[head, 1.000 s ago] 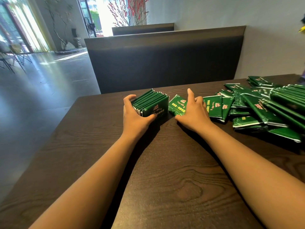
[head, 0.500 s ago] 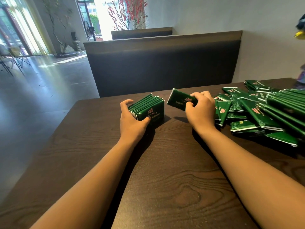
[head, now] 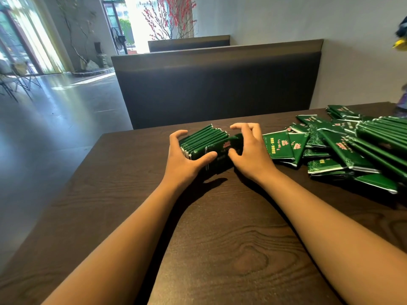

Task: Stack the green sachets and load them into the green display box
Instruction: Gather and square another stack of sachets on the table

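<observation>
At frame centre, the left hand [head: 182, 159] grips the sachet stack [head: 204, 143]; the right hand [head: 248, 155] pinches a sachet [head: 222, 148] against its near face.

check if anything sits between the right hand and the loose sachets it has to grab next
Nothing visible does. The right hand is at the stack of sachets that the left hand steadies; the loose pile of sachets lies right beside it on the table.

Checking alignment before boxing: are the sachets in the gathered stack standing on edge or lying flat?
On edge. The stack shows its thin top edges in a row, held between the left hand and right hand.
</observation>
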